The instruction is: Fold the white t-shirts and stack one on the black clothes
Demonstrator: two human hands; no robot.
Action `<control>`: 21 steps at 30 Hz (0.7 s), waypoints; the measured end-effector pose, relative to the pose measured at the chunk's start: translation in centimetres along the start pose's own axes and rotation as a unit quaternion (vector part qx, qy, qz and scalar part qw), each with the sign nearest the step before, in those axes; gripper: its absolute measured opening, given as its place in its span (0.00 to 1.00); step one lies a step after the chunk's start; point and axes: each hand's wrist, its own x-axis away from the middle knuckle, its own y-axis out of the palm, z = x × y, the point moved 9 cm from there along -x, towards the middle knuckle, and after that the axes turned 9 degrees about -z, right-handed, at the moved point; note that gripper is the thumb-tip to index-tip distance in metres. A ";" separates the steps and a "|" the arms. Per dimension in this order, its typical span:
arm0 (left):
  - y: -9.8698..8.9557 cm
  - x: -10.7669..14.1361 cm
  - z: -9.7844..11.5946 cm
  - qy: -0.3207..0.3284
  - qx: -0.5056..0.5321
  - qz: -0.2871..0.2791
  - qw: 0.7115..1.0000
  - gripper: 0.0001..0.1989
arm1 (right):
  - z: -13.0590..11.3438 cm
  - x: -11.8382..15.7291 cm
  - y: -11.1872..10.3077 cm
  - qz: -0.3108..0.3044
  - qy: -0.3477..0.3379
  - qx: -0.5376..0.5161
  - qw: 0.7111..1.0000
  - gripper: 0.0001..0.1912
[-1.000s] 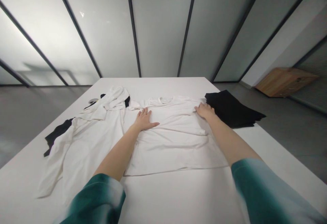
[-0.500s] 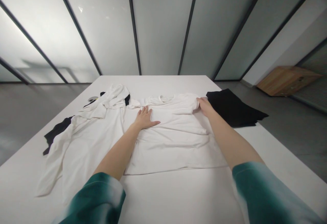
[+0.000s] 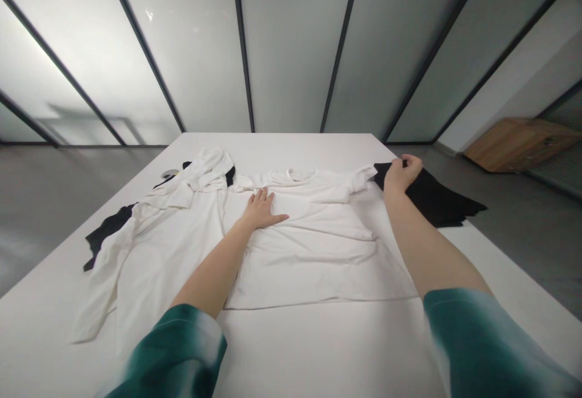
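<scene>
The right hand (image 3: 404, 175) hides part of the black cloth pile (image 3: 439, 199). The long-sleeved white garment (image 3: 168, 265) overlaps the dark cloth (image 3: 109, 228); the grey item (image 3: 170, 173) is too small to identify. Edges crop both blurred teal sleeves (image 3: 182, 349) and the wooden cabinet (image 3: 518, 143).

The left forearm (image 3: 218, 268) is slanting toward the far edge of the table (image 3: 318, 355); the left hand (image 3: 262, 210) is lying palm down, fingers spreading, thumb pointing right. The right forearm (image 3: 430, 249) is slanting toward the far right corner, the right hand (image 3: 402, 174) bending its fingers inward.
</scene>
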 end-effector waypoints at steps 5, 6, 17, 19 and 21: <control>-0.1 0.1 0.1 -0.001 0.001 0.001 1.000 0.54 | -1.2 3.2 2.7 -0.134 -0.064 0.197 0.969 0.13; -0.1 0.1 0.1 0.000 0.000 0.001 1.000 0.54 | -0.9 4.5 4.2 -0.202 -0.065 0.227 0.950 0.15; -0.3 0.3 0.2 0.017 0.011 0.009 1.000 0.51 | 0.8 12.1 5.2 -0.413 -0.119 0.391 0.814 0.23; -0.6 0.4 0.6 0.042 0.007 0.017 0.999 0.46 | 0.0 12.2 4.2 -0.416 -0.158 0.368 0.817 0.17; -0.9 0.6 1.2 0.076 -0.006 0.029 0.997 0.39 | -0.8 12.6 3.3 -0.423 -0.199 0.341 0.815 0.13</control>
